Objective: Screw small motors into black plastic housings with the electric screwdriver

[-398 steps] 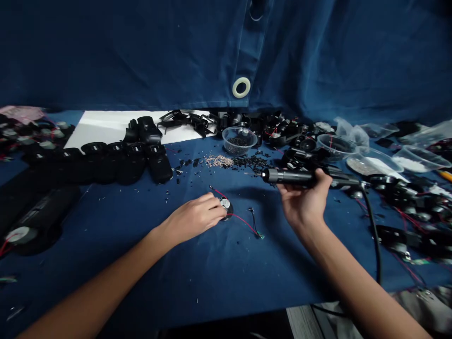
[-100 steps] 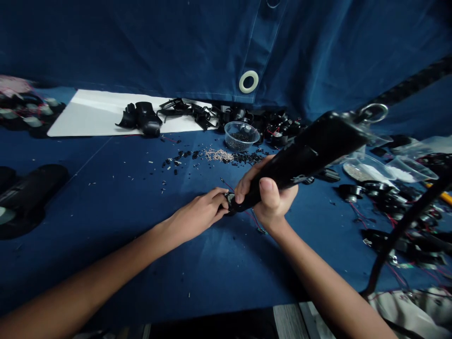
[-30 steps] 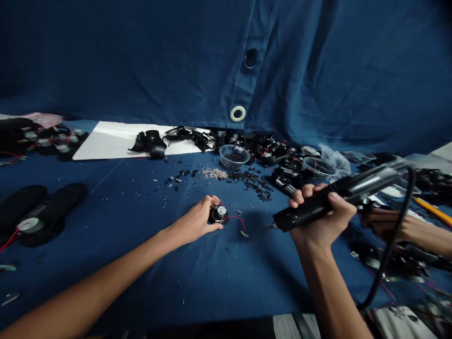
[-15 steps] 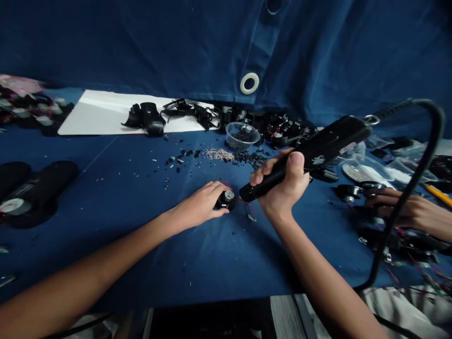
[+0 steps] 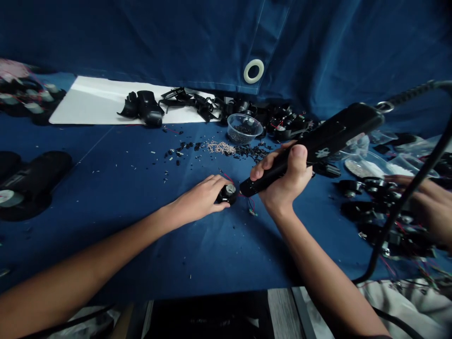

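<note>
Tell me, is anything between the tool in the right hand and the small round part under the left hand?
Nothing visible: the corded electric screwdriver in the right hand points straight at the round black part under the left hand.

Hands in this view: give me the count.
3: the person's left hand on a round black part, their right hand gripping a corded black tool, and a co-worker's hand at the right edge, possibly hiding another.

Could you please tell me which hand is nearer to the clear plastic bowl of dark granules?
Right: the right hand is below and to the right of the bowl; the left hand is farther away, below and to the left of it.
</note>
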### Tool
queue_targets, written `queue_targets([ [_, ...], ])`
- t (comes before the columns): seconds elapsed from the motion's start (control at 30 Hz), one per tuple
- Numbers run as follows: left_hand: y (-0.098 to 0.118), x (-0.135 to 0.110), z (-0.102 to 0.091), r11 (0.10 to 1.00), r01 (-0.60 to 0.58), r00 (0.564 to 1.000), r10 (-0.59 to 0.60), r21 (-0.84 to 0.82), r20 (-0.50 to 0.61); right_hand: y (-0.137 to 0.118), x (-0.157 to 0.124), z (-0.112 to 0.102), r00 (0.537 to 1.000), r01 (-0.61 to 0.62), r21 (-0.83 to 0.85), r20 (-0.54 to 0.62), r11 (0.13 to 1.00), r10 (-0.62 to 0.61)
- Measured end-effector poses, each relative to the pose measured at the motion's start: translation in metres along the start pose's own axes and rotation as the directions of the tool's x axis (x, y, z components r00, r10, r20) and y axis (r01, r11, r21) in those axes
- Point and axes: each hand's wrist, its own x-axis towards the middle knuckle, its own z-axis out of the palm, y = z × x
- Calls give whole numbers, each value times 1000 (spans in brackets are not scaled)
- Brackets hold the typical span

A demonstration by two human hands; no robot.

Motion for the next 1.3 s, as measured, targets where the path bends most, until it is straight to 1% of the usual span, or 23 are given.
queue_targets([
  [0.07,0,0,0,1000,5,1000,-5,11,3,-3,-2,1,999,14,39,43,999,-16],
  [0.13,1,-1,0,1000,15,1000,-15,27,13,-6,-6,2,992,28,79,124,996,-38],
  [0.2,1,-1,-1,999,27,999,-28,37,22,-7,-9,5,975,31,78,219,996,-48],
  [0.27,1,-1,0,999,32,999,-33,40,22,-7,-12,7,962,45,49,266,998,-57],
  [0.43,1,-1,1,998,21,1000,-21,51,10,-5,-15,9,961,51,12,272,999,-52],
  [0.63,3,-1,0,998,31,999,-32,56,17,-5,-13,8,945,87,53,312,995,-99],
  [0.83,1,0,1,998,26,1000,-27,53,17,1,-17,10,947,47,33,318,998,-55],
  [0.93,0,-1,2,998,14,1000,-15,57,8,2,-17,9,945,60,31,320,998,-67],
  [1.03,1,-2,1,999,9,1000,-9,51,3,-8,-10,8,954,59,52,292,997,-72],
  [1.1,3,-2,0,999,13,1000,-14,44,8,-18,-5,7,966,43,69,253,997,-59],
  [1.2,5,-3,-1,999,15,1000,-15,37,12,-30,2,7,988,30,83,147,996,-42],
  [1.3,5,-3,-1,999,11,1000,-12,42,15,-31,6,5,1000,4,96,17,995,-6],
])
